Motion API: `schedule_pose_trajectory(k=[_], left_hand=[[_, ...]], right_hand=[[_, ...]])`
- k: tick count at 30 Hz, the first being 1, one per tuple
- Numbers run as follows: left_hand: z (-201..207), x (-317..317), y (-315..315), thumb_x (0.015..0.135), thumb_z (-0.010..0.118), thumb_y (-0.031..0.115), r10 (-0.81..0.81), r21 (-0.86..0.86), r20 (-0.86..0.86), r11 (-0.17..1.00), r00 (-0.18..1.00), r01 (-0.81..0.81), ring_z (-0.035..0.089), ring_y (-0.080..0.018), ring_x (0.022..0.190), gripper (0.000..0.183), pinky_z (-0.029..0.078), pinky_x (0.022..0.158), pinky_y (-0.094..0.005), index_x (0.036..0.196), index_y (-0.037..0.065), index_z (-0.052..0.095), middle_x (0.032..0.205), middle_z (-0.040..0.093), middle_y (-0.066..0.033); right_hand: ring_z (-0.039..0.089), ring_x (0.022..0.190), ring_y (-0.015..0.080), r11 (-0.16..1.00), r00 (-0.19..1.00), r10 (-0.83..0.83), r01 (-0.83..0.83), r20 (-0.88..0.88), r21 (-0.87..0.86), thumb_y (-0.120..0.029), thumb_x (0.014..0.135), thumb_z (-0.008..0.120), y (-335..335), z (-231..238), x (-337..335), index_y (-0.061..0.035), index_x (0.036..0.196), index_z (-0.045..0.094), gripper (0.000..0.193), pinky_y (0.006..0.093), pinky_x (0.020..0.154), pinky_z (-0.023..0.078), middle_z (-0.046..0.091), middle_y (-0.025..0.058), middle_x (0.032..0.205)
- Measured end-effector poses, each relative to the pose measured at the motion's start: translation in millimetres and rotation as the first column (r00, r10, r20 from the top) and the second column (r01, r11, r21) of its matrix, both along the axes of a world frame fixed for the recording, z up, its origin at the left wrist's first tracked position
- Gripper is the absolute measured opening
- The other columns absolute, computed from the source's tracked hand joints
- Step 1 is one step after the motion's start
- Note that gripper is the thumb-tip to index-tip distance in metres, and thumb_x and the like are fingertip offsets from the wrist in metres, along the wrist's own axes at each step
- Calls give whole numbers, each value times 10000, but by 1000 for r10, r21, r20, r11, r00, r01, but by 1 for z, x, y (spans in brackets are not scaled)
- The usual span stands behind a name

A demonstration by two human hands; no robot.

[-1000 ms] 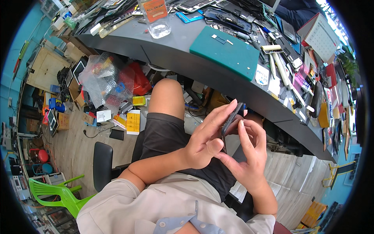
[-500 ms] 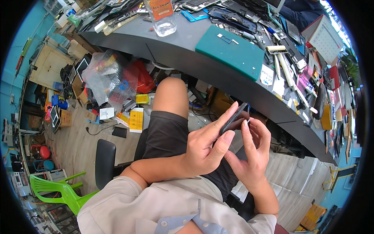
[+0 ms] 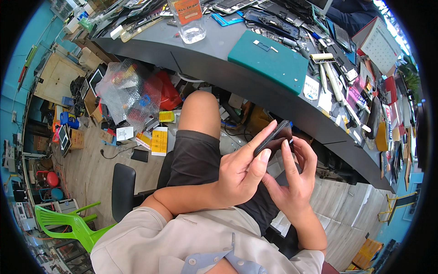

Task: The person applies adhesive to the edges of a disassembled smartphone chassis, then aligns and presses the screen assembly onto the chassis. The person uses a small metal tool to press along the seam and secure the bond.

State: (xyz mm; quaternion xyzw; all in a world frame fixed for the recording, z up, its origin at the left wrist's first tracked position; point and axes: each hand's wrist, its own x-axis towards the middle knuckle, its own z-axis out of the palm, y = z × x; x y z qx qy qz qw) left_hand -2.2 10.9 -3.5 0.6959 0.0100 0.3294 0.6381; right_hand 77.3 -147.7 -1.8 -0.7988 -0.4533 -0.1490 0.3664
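A dark smartphone (image 3: 273, 140) with a glossy face is held tilted above my lap, just short of the bench edge. My left hand (image 3: 239, 173) grips it along its near left side, thumb at the lower end and index finger stretched along the edge. From the right, my right hand (image 3: 294, 185) meets the phone. Its index fingertip rests against the glossy face, and the curled fingers are at the right edge, partly hidden. Whether they pinch something thin there, I cannot make out.
Across the grey bench (image 3: 212, 68) lie a green mat (image 3: 269, 64), a clear bottle (image 3: 191, 29) with an orange label, and piles of phone parts and tools. Bubble wrap (image 3: 130, 93) and packages clutter the floor at left, near a green chair (image 3: 68, 223). A person's dark sleeve (image 3: 353, 16) shows at the back.
The phone has tipped slightly and shifted a little left in my hands, with my left thumb moving along with it. My right hand stays nearly in place.
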Motion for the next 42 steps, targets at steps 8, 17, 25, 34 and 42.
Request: schedule_pose_trajectory(k=[8,17,25,34,42], left_hand=[[-4,-4,0,1120,521,104,-62,-157,-44,986,997,54,717,-153,1123,460,574,961,-279,1523,-115,551,1320,744,-192],[-3,1,-7,1085,633,29,-102,-438,107,888,989,139,706,-171,1195,416,581,1036,-306,1486,-73,598,1347,728,-170],[-2,2,-7,1089,656,50,-55,-391,65,917,996,77,726,-147,1146,389,597,974,-278,1459,-69,628,1298,761,-149],[-1,2,-5,1092,667,83,-16,-326,9,945,1000,18,748,-126,1087,360,608,927,-255,1432,-36,665,1238,793,-131],[-3,1,11,1093,664,77,-298,-565,-170,810,939,154,708,-88,1077,314,578,977,-268,1387,-32,692,1240,768,-73]], right_hand=[[671,1187,408,1000,998,8,-7,60,-5,-202,662,1007,-1,1,0,-84,1461,681,871,450,927,614,607,266,1399],[677,1169,413,1000,981,-3,5,194,-12,-199,663,995,0,4,-2,-91,1435,695,836,445,890,617,611,274,1366],[684,1168,408,1000,983,-5,5,184,-3,-198,662,1001,2,1,-2,-89,1425,699,828,444,890,619,619,273,1361],[691,1165,407,1000,979,-12,10,203,9,-256,682,1010,6,-5,-3,-84,1437,683,840,447,878,624,624,273,1356],[720,1082,401,998,991,39,-46,129,50,-487,727,992,-20,6,2,35,1388,636,915,442,883,621,678,274,1276]])
